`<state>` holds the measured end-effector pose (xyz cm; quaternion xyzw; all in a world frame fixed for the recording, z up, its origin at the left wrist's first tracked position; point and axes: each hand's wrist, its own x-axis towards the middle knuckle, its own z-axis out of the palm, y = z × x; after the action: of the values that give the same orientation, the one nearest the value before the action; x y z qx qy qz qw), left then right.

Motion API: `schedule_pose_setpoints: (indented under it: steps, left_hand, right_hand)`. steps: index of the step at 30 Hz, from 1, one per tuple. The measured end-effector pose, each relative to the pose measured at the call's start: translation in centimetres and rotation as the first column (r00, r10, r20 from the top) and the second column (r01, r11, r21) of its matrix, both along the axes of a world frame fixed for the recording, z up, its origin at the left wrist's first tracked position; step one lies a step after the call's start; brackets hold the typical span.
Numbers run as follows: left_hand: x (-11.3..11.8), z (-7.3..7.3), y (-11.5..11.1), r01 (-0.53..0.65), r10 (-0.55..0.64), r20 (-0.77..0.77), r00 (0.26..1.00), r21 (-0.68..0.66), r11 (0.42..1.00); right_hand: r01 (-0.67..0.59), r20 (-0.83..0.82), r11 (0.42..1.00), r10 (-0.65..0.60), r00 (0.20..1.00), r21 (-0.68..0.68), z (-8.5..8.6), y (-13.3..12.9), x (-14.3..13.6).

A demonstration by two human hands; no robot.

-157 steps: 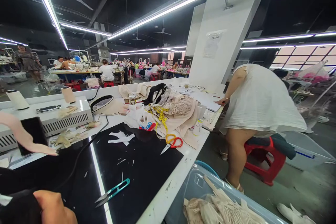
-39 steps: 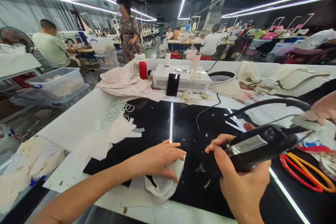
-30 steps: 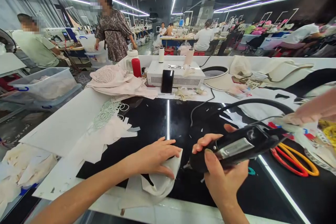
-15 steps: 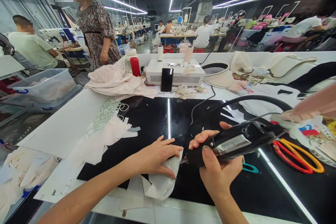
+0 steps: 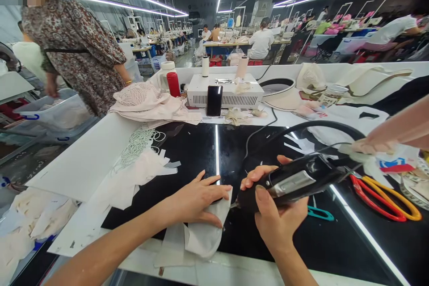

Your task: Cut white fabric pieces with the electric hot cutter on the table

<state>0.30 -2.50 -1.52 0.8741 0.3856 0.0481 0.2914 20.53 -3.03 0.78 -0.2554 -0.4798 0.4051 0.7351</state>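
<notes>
My left hand lies with fingers spread on a folded white fabric piece, pressing it to the black work surface. In my right hand is a black corded hand tool with a silver lever. The fingers wrap round its body, and its thin metal tip points left, at the fabric's right edge. Whether the tip touches the fabric I cannot tell. Beneath the left wrist, a flat pale piece lies at the table's front edge.
Scissors with red and orange handles and a teal-handled tool lie right. White scraps and green cord lie left. A phone leans against a white box. A person stands beyond the table, left.
The person in the patterned dress has come nearer on the left. My view has shifted slightly. Both hands, the fabric and the tool stay almost the same.
</notes>
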Motion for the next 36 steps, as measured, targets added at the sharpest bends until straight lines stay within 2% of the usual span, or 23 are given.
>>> schedule_pose_setpoints:
  steps: [7,22,30,36]
  left_hand:
    - [-0.2,0.7,-0.3,0.012,-0.01,-0.067,0.998,0.03,0.999]
    - [0.0,1.0,-0.4,0.016,-0.008,-0.1,0.995,0.079,0.997]
    - [0.3,2.0,-0.2,0.002,0.001,-0.145,0.989,0.021,1.0]
    - [0.1,1.9,0.0,0.012,-0.009,-0.134,0.991,0.021,1.0]
  right_hand:
    - [-0.007,-0.008,1.0,0.007,1.0,0.007,-0.1,0.1,-0.2]
    - [0.006,-0.03,0.999,-0.007,1.0,-0.041,0.5,0.1,-0.7]
    - [-0.01,-0.023,1.0,0.01,1.0,-0.02,0.6,0.4,-1.0]
    - [0.014,0.017,0.999,-0.013,1.0,-0.029,0.5,0.5,-1.4]
